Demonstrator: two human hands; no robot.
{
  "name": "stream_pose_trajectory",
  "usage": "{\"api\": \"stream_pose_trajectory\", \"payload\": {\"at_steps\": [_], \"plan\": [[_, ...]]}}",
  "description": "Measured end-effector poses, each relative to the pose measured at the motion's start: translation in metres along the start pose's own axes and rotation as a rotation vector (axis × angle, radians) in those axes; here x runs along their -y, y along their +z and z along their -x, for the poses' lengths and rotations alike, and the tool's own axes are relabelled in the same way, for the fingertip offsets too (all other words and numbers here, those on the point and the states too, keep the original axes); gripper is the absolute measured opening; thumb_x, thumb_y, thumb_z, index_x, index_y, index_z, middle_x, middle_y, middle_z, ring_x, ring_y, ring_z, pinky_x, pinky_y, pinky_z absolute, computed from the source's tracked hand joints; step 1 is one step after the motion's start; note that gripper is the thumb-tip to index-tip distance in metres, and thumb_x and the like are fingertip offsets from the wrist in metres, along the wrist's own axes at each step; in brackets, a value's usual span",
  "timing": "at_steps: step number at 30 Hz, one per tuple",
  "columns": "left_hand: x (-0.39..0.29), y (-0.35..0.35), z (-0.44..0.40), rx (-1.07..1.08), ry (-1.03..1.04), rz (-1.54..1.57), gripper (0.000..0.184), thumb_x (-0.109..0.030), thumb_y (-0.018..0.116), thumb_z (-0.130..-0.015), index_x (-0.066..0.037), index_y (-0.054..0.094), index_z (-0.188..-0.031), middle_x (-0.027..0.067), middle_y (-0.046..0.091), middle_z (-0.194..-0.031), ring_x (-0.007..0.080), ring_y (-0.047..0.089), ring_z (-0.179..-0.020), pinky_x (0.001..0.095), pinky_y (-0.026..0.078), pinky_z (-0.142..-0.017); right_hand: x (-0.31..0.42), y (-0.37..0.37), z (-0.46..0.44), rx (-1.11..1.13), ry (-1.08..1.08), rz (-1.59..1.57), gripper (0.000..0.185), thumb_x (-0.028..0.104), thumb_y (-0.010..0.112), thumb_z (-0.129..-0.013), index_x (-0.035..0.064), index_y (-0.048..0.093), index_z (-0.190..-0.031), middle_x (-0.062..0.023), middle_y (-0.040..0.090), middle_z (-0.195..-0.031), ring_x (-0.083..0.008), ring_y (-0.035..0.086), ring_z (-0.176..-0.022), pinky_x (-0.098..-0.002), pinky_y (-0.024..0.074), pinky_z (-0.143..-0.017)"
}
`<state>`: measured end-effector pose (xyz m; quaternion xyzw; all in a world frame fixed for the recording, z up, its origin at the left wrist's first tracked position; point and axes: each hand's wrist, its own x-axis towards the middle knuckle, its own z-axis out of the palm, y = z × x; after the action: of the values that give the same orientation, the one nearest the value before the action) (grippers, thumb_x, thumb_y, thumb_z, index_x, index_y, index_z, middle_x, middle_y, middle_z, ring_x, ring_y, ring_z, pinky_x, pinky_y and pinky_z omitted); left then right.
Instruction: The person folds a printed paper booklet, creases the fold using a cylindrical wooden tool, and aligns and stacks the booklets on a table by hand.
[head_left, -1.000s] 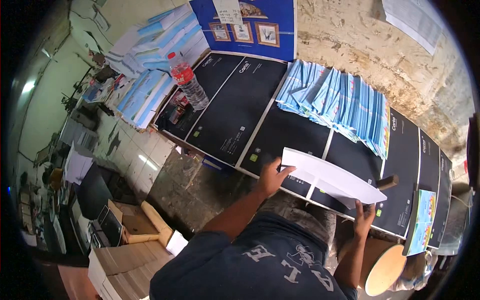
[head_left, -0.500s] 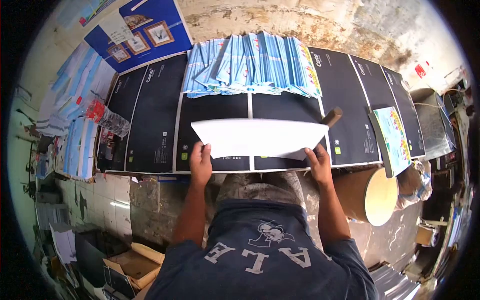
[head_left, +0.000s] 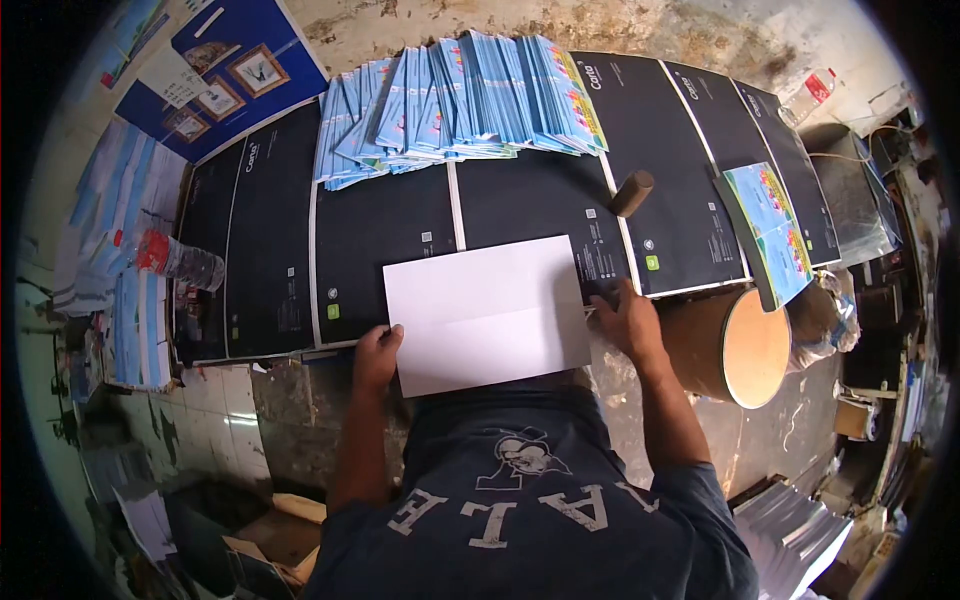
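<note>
A white sheet of paper (head_left: pixel 485 315) with a faint crease across its middle lies nearly flat over the front edge of the black-covered table (head_left: pixel 540 200). My left hand (head_left: pixel 377 357) pinches its left edge, thumb on top and fingers hidden beneath. Just beyond the right edge is my right hand (head_left: pixel 630 325), its thumb and forefinger apart and curved toward the paper. It appears separate from the sheet. A short brown cylinder (head_left: pixel 632 194) stands on the table behind my right hand.
Overlapping blue booklets (head_left: pixel 460 105) fill the back of the table. Another booklet stack (head_left: pixel 770 235) overhangs the front edge at right, above a round drum (head_left: pixel 755 350). A plastic bottle (head_left: pixel 180 260) lies at left, near piled printed sheets (head_left: pixel 140 330). A blue framed board (head_left: pixel 225 85) leans behind.
The paper has tipped from a raised, slanted pose to nearly flat and come closer to my body. My right hand has come off its right edge. The view has shifted slightly.
</note>
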<state>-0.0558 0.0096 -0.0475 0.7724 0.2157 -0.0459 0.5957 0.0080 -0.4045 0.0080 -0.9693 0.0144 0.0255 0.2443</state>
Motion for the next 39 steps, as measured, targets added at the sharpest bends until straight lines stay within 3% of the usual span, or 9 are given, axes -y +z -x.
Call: {"api": "stream_pose_trajectory", "payload": {"at_steps": [3, 5, 8, 18, 23, 27, 30, 32, 39], "plan": [[-0.011, -0.002, 0.003, 0.011, -0.017, -0.053, 0.028, -0.021, 0.066, -0.098, 0.007, 0.067, -0.099, 0.0037, 0.069, -0.086, 0.0087, 0.059, -0.078, 0.0278, 0.048, -0.071, -0.014, -0.014, 0.002, 0.075, -0.021, 0.119, 0.040, 0.023, 0.070, -0.086, 0.0003, 0.058, -0.117, -0.0185, 0.070, -0.105, -0.0358, 0.070, -0.093, -0.0472, 0.0542, -0.078], [-0.012, -0.002, 0.003, 0.025, 0.004, -0.002, 0.028, -0.020, 0.066, -0.098, 0.007, 0.067, -0.099, 0.0039, 0.069, -0.084, 0.0089, 0.059, -0.076, 0.0278, 0.048, -0.069, -0.034, -0.002, 0.002, -0.094, -0.608, 0.206, 0.050, 0.019, 0.071, -0.081, 0.0038, 0.058, -0.126, -0.0152, 0.062, -0.127, -0.0310, 0.061, -0.117, -0.0454, 0.0484, -0.097], [-0.009, -0.001, 0.003, 0.041, 0.002, 0.098, 0.029, -0.021, 0.066, -0.098, 0.007, 0.067, -0.099, 0.0048, 0.069, -0.083, 0.0091, 0.059, -0.075, 0.0279, 0.048, -0.069, -0.046, 0.023, -0.004, -0.043, -0.888, 0.205, 0.059, 0.019, 0.071, -0.077, 0.0061, 0.057, -0.132, -0.0126, 0.055, -0.137, -0.0289, 0.049, -0.130, -0.0465, 0.0379, -0.109], [-0.039, 0.002, 0.013, -0.051, -0.092, -0.054, 0.034, -0.024, 0.068, -0.096, 0.008, 0.069, -0.103, 0.0111, 0.073, -0.092, 0.0129, 0.067, -0.084, 0.0290, 0.052, -0.075, -0.045, 0.037, -0.012, -0.182, -0.912, 0.161, 0.049, 0.021, 0.069, -0.072, 0.0076, 0.066, -0.119, -0.0100, 0.062, -0.129, -0.0306, 0.057, -0.121, -0.0466, 0.0427, -0.102], [-0.041, 0.000, 0.020, -0.183, -0.067, -0.310, 0.051, -0.035, 0.076, -0.088, 0.002, 0.062, -0.119, 0.0185, 0.074, -0.093, 0.0250, 0.072, -0.085, 0.0358, 0.055, -0.074, -0.050, 0.043, -0.016, -0.130, -0.915, 0.120, 0.052, 0.019, 0.069, -0.068, 0.0056, 0.065, -0.118, -0.0093, 0.060, -0.131, -0.0299, 0.056, -0.122, -0.0470, 0.0425, -0.102], [-0.017, -0.022, 0.015, -0.184, -0.145, -0.243, 0.039, -0.028, 0.070, -0.093, 0.000, 0.062, -0.118, 0.0193, 0.072, -0.100, 0.0287, 0.072, -0.088, 0.0383, 0.056, -0.075, -0.042, 0.039, -0.016, -0.115, -0.896, 0.099, 0.051, 0.024, 0.072, -0.069, 0.0061, 0.065, -0.117, -0.0083, 0.062, -0.129, -0.0289, 0.058, -0.122, -0.0471, 0.0415, -0.102], [-0.006, -0.039, 0.014, -0.257, 0.306, -0.638, 0.033, -0.016, 0.067, -0.091, -0.003, 0.063, -0.121, 0.0151, 0.068, -0.119, 0.0295, 0.068, -0.105, 0.0392, 0.053, -0.085, -0.042, 0.038, -0.016, -0.110, -0.898, 0.101, 0.053, 0.024, 0.073, -0.068, 0.0066, 0.065, -0.117, -0.0079, 0.063, -0.128, -0.0285, 0.058, -0.122, -0.0478, 0.0408, -0.102], [-0.017, -0.045, 0.012, -0.084, 0.919, -1.030, 0.043, -0.007, 0.065, -0.084, -0.006, 0.061, -0.128, 0.0081, 0.059, -0.135, 0.0292, 0.056, -0.125, 0.0408, 0.048, -0.097, -0.041, 0.039, -0.015, -0.100, -0.894, 0.105, 0.054, 0.024, 0.074, -0.067, 0.0069, 0.065, -0.117, -0.0078, 0.063, -0.128, -0.0283, 0.058, -0.123, -0.0483, 0.0405, -0.103], [0.021, -0.035, 0.006, -0.038, 0.963, -1.049, 0.056, -0.015, 0.069, -0.079, -0.011, 0.057, -0.134, 0.0029, 0.054, -0.144, 0.0248, 0.045, -0.137, 0.0463, 0.032, -0.110, -0.048, 0.042, -0.011, -0.096, -0.838, 0.142, 0.058, 0.018, 0.075, -0.065, 0.0044, 0.063, -0.120, -0.0087, 0.061, -0.132, -0.0278, 0.056, -0.127, -0.0483, 0.0395, -0.105]]}}
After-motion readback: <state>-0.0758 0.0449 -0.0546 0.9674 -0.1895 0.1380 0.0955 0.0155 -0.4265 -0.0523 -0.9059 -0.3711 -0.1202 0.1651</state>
